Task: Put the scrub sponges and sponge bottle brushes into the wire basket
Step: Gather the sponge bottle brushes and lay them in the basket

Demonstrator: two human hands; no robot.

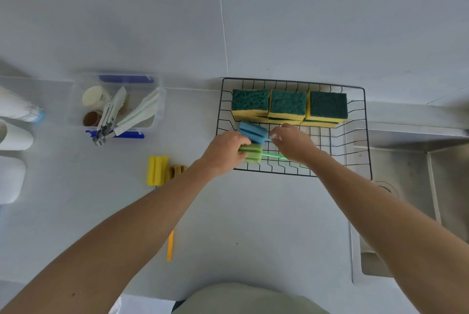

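Forearms filled the near part of the view, both reaching out over the counter [253, 212] to the basket [365, 120]. At their ends my fingers were busy: my left hand [224, 150] was curled about the head of the green brush [251, 153], thumb and fingers pinching the foam, while my right hand [295, 144] was closed over the handles, the green one showing beneath it and the clear stem of the blue brush [253, 133] at my fingertips. How firmly the right gripped the blue stem I could not tell, for motion blurred it. Both brush heads lay at the basket's near-left corner, blue just behind green, touching. Behind them, along the far wall, three scrub sponges [288, 105] sat side by side with more under them, green faces up. Outside on the counter, left of my left arm, the yellow brush [157, 170] waited with a brownish one beside it, partly hidden by my arm, and an orange handle [170, 245] showed nearer me. By my reckoning the job was more than half done. To finish this step well I judged I should lay the handles flat along the wire floor, so that nothing slipped through the gaps, keep the heads snug against each other to leave room for two more, and let go gently, since foam springs back.
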